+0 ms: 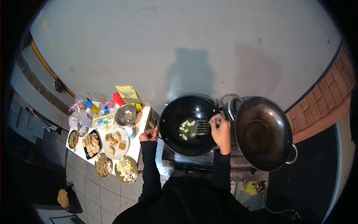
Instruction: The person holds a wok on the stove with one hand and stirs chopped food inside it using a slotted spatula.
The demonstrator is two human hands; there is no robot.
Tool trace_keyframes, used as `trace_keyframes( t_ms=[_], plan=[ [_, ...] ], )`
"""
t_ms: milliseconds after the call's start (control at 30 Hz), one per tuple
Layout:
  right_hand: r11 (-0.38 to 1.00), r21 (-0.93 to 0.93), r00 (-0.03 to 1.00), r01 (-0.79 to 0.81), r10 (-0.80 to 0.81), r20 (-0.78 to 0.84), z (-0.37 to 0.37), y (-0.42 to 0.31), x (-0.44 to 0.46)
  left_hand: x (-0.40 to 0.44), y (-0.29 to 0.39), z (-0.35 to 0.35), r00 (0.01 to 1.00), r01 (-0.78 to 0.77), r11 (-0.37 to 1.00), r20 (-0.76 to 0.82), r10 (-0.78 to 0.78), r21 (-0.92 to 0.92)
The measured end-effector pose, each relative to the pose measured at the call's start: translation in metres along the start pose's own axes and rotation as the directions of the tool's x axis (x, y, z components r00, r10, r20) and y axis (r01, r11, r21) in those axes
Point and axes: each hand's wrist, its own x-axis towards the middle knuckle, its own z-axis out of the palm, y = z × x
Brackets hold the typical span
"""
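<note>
A black wok (175, 143) sits on the stove, with several small pale cubes (184, 126) lying in shiny liquid at its bottom. Closed around a spatula's handle, my right hand (221, 132) is over the wok's right side. The slotted spatula (202, 127) has its dark head inside the wok, just right of the cubes. On the other side, my left hand (150, 135) is closed at the wok's left loop handle (157, 125). Its fingers partly hide that handle.
A second, larger wok (261, 130) stands tilted at the right. The white table (143, 115) at left carries a plate (121, 151) of browned pieces, a bowl of pale chunks (126, 170), a metal bowl (125, 115) and bottles. A brick edge (320, 108) borders the right.
</note>
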Motion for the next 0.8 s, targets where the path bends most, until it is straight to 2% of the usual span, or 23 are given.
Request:
trace_keyframes(
  t_ms=[167,233,300,333,400,433,467,533,567,600,633,667,700,767,800],
  plan=[
    [0.992,-0.121,0.999,0.025,-0.02,0.038,0.008,-0.003,-0.001,-0.005,-0.007,0.002,0.998,-0.037,0.999,-0.044,0.037,-0.018],
    [0.994,-0.092,0.996,0.06,-0.054,0.068,0.009,0.007,-0.002,-0.004,-0.008,0.004,0.999,-0.02,0.999,-0.037,0.018,-0.049],
    [0.993,0.069,0.994,-0.101,0.097,0.056,0.006,0.005,-0.001,-0.004,-0.007,0.005,0.998,-0.033,0.997,-0.046,0.03,-0.063],
    [0.993,0.064,0.994,-0.101,0.098,0.045,0.001,0.0,0.001,-0.004,-0.008,0.005,0.997,-0.047,0.998,-0.055,0.045,-0.036],
    [0.991,-0.096,0.995,-0.091,0.093,0.024,-0.003,-0.005,0.002,-0.007,-0.008,0.003,0.997,-0.053,0.999,-0.062,0.052,-0.007],
    [0.982,-0.179,0.998,-0.058,0.062,0.015,-0.002,-0.004,0.002,-0.008,-0.003,0.0,1.0,-0.001,1.0,-0.022,0.001,0.005],
    [0.982,-0.179,0.998,-0.061,0.064,0.017,0.002,0.001,0.0,-0.008,0.0,-0.002,0.999,0.049,0.999,0.02,-0.05,0.019],
    [0.991,-0.131,0.999,0.038,-0.035,0.023,0.013,0.008,-0.002,-0.008,0.0,-0.002,0.998,0.058,0.998,0.029,-0.059,0.017],
    [0.991,-0.131,0.999,0.034,-0.032,0.017,0.013,0.011,-0.004,-0.007,-0.001,-0.001,0.997,0.068,0.998,0.037,-0.069,0.015],
    [0.999,-0.041,0.999,-0.031,0.033,0.039,0.012,0.006,-0.003,-0.006,-0.004,0.001,0.997,0.064,0.998,0.041,-0.065,0.018],
    [0.994,0.048,0.993,-0.098,0.094,0.068,0.01,0.001,-0.003,-0.006,-0.008,0.005,1.0,-0.009,1.0,-0.008,0.009,-0.018],
    [0.991,0.085,0.994,-0.103,0.1,0.039,0.007,-0.004,-0.002,-0.007,-0.012,0.006,0.995,-0.083,0.995,-0.06,0.079,-0.052],
    [0.992,0.102,0.997,-0.075,0.076,0.0,0.005,-0.008,-0.001,-0.008,-0.011,0.005,0.995,-0.082,0.995,-0.059,0.079,-0.048],
    [0.995,-0.07,0.997,-0.073,0.073,-0.001,-0.003,-0.014,0.002,-0.007,-0.01,0.005,0.995,-0.088,0.996,-0.044,0.088,-0.018],
    [0.995,-0.068,0.997,-0.075,0.075,-0.003,-0.002,-0.011,0.002,-0.006,-0.01,0.005,0.995,-0.09,0.996,-0.042,0.089,-0.016]
  ],
)
